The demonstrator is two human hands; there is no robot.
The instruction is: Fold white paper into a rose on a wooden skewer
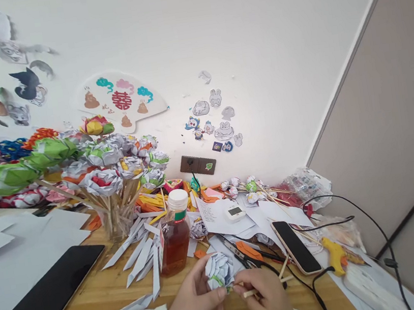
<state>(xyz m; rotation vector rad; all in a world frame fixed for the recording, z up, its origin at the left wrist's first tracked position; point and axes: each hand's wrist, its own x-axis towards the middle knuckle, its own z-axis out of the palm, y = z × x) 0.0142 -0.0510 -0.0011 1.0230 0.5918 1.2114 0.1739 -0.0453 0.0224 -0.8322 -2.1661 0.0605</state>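
Observation:
My left hand is closed around a white paper flower with a bit of green near its base. Close against its underside, my right hand pinches a thin wooden stick, whose end pokes out between the fingers. Exactly where stick and flower meet is hidden by the fingers. Black-handled scissors lie just behind my hands, with an orange folded paper piece on them. A bottle of amber liquid with a white cap stands behind my left hand.
A clear cup of paper flowers stands at the left, near folded white strips. A dark tablet lies front left. To the right are a phone, a yellow glue gun and its cable. A white timer rests on papers.

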